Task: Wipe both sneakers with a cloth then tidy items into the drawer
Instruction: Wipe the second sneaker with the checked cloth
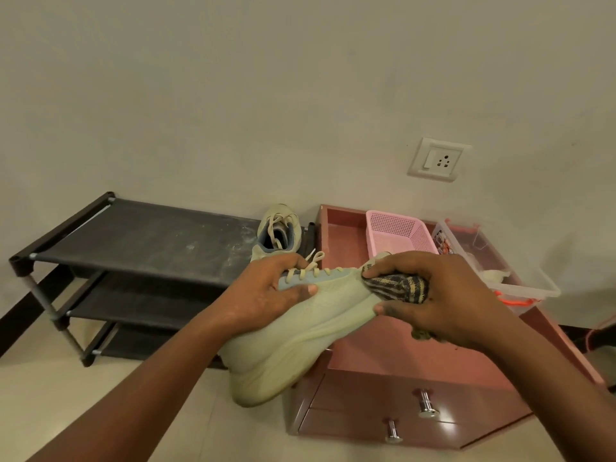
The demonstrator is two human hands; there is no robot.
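My left hand (266,295) grips a pale green sneaker (300,335) by its laced opening, holding it in the air on its side with the sole toward me. My right hand (443,301) holds a dark striped cloth (396,286) bunched against the sneaker's toe end. The second pale sneaker (278,231) stands on the right end of the top shelf of a black shoe rack (140,241). Below the held sneaker is a pink drawer cabinet (400,405) with two shut drawers and metal knobs.
A pink plastic basket (400,233) and a clear plastic box (520,278) with small items stand on the cabinet top. A wall socket (438,159) is above them. The rack has three shelves. Pale floor lies at the lower left.
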